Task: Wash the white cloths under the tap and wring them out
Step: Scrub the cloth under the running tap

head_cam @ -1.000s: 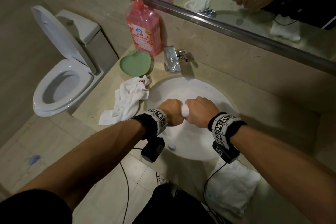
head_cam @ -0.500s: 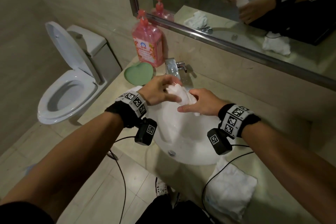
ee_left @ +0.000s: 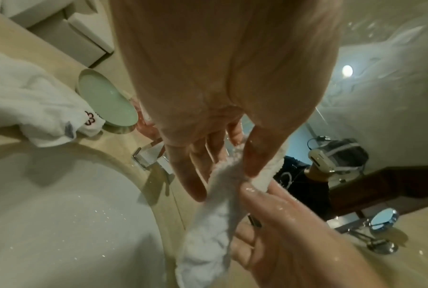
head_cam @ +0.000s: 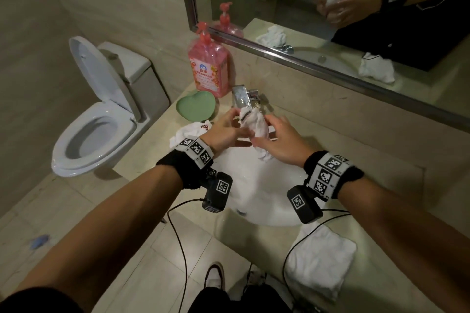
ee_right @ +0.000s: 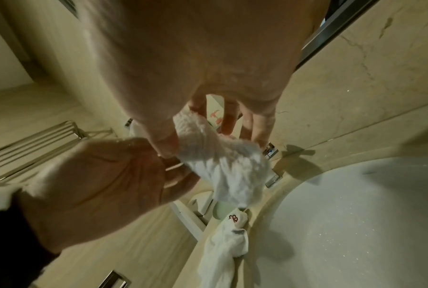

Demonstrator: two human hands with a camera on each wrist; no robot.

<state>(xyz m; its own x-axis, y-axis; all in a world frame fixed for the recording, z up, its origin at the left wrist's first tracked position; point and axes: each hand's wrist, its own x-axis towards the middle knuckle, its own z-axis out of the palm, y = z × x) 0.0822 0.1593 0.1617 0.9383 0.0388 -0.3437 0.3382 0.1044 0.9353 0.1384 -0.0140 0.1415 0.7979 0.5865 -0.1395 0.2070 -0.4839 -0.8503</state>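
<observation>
Now pinching wet cloth (head_cam: 255, 126) between both hands over basin (head_cam: 267, 193), below tap (head_cam: 243, 97): left hand (head_cam: 226, 132) fingers grasping top, right hand (head_cam: 282, 142) fingers grasping lower part.

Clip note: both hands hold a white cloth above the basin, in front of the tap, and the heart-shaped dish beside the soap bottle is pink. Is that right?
One error: the heart-shaped dish is green, as the head view shows; the soap bottle is the pink one. Otherwise right: the left hand and right hand hold the white cloth above the basin, in front of the tap.

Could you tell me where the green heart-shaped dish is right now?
In the head view, the green dish sits on the counter's left, between the pink soap bottle and a crumpled cloth.
</observation>
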